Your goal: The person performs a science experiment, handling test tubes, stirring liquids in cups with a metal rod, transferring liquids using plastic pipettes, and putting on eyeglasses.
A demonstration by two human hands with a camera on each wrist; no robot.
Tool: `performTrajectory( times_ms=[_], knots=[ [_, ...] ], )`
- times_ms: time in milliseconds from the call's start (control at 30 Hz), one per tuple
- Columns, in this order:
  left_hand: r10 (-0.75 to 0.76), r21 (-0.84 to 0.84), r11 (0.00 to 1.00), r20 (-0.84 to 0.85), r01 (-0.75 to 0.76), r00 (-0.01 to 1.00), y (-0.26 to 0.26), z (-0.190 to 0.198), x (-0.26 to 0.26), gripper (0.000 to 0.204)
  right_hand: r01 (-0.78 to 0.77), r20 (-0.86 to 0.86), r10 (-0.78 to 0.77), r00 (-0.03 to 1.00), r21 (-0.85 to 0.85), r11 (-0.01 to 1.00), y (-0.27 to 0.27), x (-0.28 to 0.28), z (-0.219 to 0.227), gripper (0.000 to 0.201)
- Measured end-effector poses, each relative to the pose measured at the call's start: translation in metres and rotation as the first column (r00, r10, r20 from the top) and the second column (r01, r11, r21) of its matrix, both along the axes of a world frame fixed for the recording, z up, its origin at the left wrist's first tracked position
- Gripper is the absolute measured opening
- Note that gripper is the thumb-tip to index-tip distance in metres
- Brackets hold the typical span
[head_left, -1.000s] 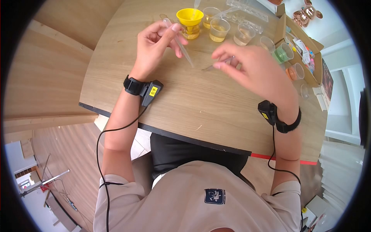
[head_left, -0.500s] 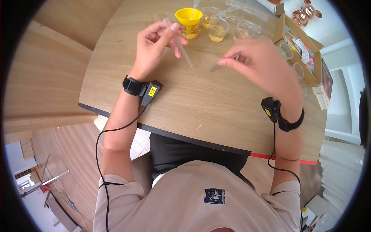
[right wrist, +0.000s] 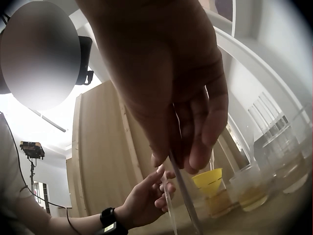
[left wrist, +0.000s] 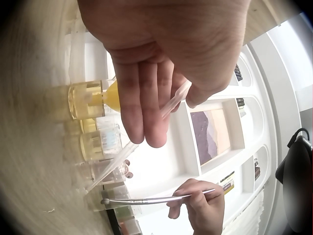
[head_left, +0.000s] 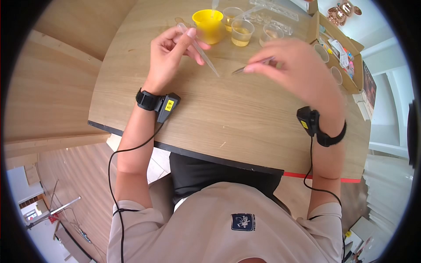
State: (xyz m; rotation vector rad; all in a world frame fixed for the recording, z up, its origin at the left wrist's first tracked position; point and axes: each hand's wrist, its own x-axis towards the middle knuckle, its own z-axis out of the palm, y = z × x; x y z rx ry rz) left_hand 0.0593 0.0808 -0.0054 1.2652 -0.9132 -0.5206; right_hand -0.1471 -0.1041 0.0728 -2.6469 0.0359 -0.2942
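Note:
My left hand [head_left: 169, 55] holds a clear plastic dropper [head_left: 202, 56] between thumb and fingers, its thin tip slanting down towards the tabletop. In my right hand [head_left: 300, 70], thumb and fingers pinch metal tweezers [head_left: 245, 69], whose tips lie a short way right of the dropper's tip, apart from it. A small dull blob shows at the tweezers' end [left wrist: 106, 201] in the left wrist view; what it is I cannot tell. Beyond the left hand, a yellow funnel [head_left: 208, 18] stands over a cup, with another dropper [head_left: 214, 8] upright in it.
Cups of yellowish liquid [head_left: 241, 38] stand right of the funnel, and a clear plastic rack [head_left: 280, 9] lies behind them. More cups [head_left: 321, 52] are partly behind the right hand. A cardboard box [head_left: 357, 81] of small items sits at the table's right.
My right hand has shifted slightly to the right and back up, and the tweezers lie flatter, tips now nearer the dropper. The left hand has barely moved, and the head view has shifted a little.

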Motion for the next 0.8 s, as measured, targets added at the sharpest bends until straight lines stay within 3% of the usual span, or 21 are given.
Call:
performTrajectory(
  times_ms=[33,167,267,333,467,533,667,733,767,800],
  knots=[
    [-0.001,0.007,1.000,0.007,0.001,1.000,0.000,-0.001,0.001,0.026,-0.092,0.023,0.093,0.995,-0.028,0.995,0.001,0.002,-0.006,0.026],
    [0.008,0.008,1.000,0.014,-0.008,1.000,0.000,0.000,0.000,0.026,-0.035,-0.009,0.035,0.999,0.052,0.998,0.000,-0.002,-0.012,0.023],
    [-0.017,-0.001,1.000,0.011,0.017,1.000,0.001,-0.001,0.003,0.025,-0.029,0.036,0.032,0.999,-0.091,0.995,-0.006,-0.007,-0.001,0.021],
    [-0.011,0.001,1.000,0.012,0.011,1.000,0.000,0.000,0.001,0.025,-0.019,-0.192,-0.003,0.981,-0.112,0.994,0.003,-0.012,0.009,0.020],
    [0.003,0.011,1.000,0.001,-0.004,1.000,-0.001,0.000,0.000,0.025,-0.124,-0.090,0.118,0.989,-0.074,0.989,0.015,-0.012,-0.004,0.019],
    [-0.005,0.006,1.000,-0.006,0.005,1.000,-0.001,-0.002,0.000,0.025,-0.184,0.122,0.188,0.975,-0.043,0.982,0.018,-0.004,-0.011,0.019],
    [-0.012,0.008,1.000,0.001,0.012,1.000,-0.001,-0.002,0.002,0.025,-0.179,0.079,0.182,0.980,-0.041,0.983,0.015,-0.002,-0.011,0.019],
    [-0.002,0.010,1.000,0.014,0.002,1.000,0.000,-0.002,0.002,0.026,-0.118,-0.158,0.133,0.979,0.102,0.988,0.017,-0.009,0.006,0.018],
    [0.000,0.013,1.000,0.027,0.000,1.000,0.000,-0.002,0.002,0.026,-0.118,-0.159,0.133,0.978,0.101,0.988,0.016,-0.007,0.002,0.018],
    [-0.003,0.013,1.000,0.026,0.002,1.000,-0.001,-0.002,0.002,0.026,-0.090,-0.052,0.092,0.994,0.029,0.995,0.015,-0.005,-0.007,0.020]
  ],
)
